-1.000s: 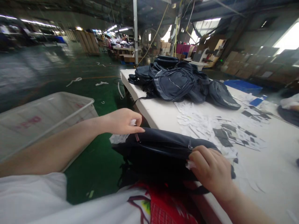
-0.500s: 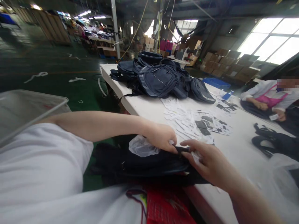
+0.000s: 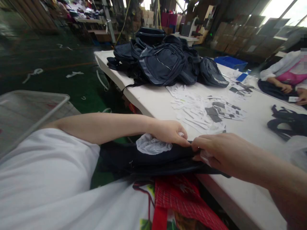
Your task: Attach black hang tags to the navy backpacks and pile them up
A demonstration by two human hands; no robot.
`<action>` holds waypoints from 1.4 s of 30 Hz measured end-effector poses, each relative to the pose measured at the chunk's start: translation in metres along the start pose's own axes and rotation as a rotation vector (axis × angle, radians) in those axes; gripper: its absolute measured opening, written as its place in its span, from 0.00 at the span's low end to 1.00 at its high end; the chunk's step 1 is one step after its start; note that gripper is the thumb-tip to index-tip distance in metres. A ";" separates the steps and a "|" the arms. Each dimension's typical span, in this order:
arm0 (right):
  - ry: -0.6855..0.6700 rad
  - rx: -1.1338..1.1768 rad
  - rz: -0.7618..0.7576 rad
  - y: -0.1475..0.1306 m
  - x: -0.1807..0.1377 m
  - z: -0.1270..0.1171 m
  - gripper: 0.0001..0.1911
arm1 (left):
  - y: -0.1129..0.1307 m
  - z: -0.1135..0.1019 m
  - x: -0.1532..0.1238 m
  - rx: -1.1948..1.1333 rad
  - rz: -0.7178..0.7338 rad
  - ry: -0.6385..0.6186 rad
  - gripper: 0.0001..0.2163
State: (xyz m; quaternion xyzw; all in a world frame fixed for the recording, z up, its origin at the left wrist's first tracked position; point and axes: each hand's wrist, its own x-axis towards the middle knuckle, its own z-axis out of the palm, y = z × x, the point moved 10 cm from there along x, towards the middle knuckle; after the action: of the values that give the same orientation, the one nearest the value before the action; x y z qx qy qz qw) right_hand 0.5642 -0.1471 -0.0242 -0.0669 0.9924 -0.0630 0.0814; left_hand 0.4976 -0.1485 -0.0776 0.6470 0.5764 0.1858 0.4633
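A dark navy bag (image 3: 153, 159) lies across my lap at the near edge of the white table (image 3: 153, 105). My left hand (image 3: 169, 132) is closed on the bag's top edge, with a crumpled clear plastic bag (image 3: 152, 145) bunched under its palm. My right hand (image 3: 216, 151) is closed too, pinching the same edge right beside the left fingertips, and a scrap of white plastic shows under its fingers. The two hands almost touch.
A heap of navy backpacks (image 3: 165, 62) sits at the table's far end, with scattered paper tags (image 3: 206, 111) in front of it. Another person (image 3: 287, 76) works at the right beside a dark bag (image 3: 287, 123). A translucent bin (image 3: 28, 111) stands on the green floor at left.
My left hand slid right along the bag's edge until it met the right hand. The view swung right and down, bringing the other person into sight.
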 end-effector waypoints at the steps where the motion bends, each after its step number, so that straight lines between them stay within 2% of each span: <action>1: -0.009 -0.036 -0.013 -0.005 -0.002 0.000 0.08 | 0.003 0.000 -0.001 0.024 0.012 0.003 0.14; 7: 0.059 -0.233 -0.121 -0.035 -0.019 -0.004 0.06 | 0.015 0.009 -0.004 0.065 0.062 -0.042 0.15; 15: 0.056 -0.400 -0.190 -0.038 -0.022 -0.001 0.01 | 0.022 0.017 0.001 0.076 0.105 -0.091 0.15; 19: 0.166 -0.616 -0.214 -0.037 -0.040 -0.001 0.09 | 0.018 0.012 -0.002 -0.013 0.082 -0.072 0.15; 24: 0.242 -0.706 -0.123 -0.003 -0.075 -0.002 0.17 | 0.008 0.005 -0.008 -0.111 0.035 -0.099 0.18; 28: 0.314 -0.740 -0.075 0.022 -0.100 0.001 0.18 | -0.001 0.001 -0.010 -0.193 0.006 -0.114 0.19; 35: 0.314 -0.833 -0.023 0.055 -0.122 0.041 0.13 | -0.010 0.005 -0.009 -0.361 -0.108 -0.152 0.19; 39: 0.307 -0.811 0.023 0.076 -0.130 0.068 0.15 | -0.022 0.003 -0.014 -0.470 -0.217 -0.130 0.17; 42: 0.319 -0.746 0.043 0.091 -0.130 0.079 0.17 | -0.030 0.003 -0.015 -0.549 -0.275 -0.118 0.16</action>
State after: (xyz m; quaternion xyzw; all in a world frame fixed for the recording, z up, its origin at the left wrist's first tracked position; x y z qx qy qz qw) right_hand 0.6936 -0.0484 -0.0935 -0.0604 0.9485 0.2936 -0.1022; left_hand 0.4786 -0.1660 -0.0988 0.4234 0.5587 0.2322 0.6742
